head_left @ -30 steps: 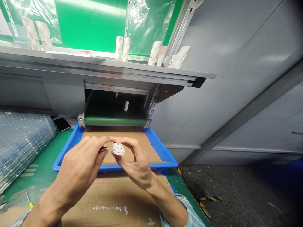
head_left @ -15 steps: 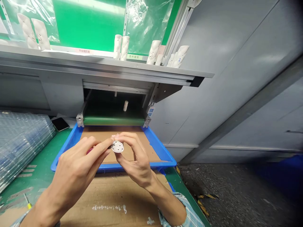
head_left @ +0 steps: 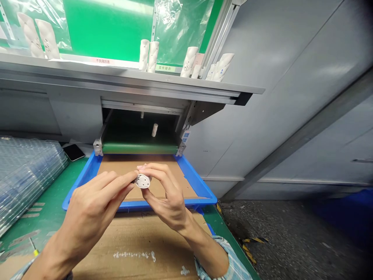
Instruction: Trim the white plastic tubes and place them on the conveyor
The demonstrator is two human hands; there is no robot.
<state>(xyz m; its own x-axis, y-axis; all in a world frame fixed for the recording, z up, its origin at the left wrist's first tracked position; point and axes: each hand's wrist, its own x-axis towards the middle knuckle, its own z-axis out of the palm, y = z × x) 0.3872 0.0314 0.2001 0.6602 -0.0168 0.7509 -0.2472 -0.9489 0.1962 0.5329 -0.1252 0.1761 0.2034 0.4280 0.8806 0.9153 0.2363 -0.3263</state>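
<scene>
My right hand [head_left: 164, 196] grips a small round white plastic part [head_left: 143, 181] between thumb and fingers, its holed end face turned toward me. My left hand [head_left: 94, 204] is closed in a pinch on a thin dark tool whose tip meets the left edge of the part; most of the tool is hidden by the fingers. Both hands hover over the front rim of a blue tray [head_left: 201, 186] lined with brown cardboard.
A green conveyor belt [head_left: 140, 147] ends at the tray's back, one white tube [head_left: 154, 130] standing on it. Several white tubes [head_left: 148, 55] line the shelf above. Clear blister trays [head_left: 26, 171] are stacked left, beside a phone [head_left: 73, 152]. Cardboard [head_left: 134, 249] lies below my hands.
My left hand has closed in on the white part, bringing the tool tip against its edge. The part has tilted slightly and both hands sit a little higher.
</scene>
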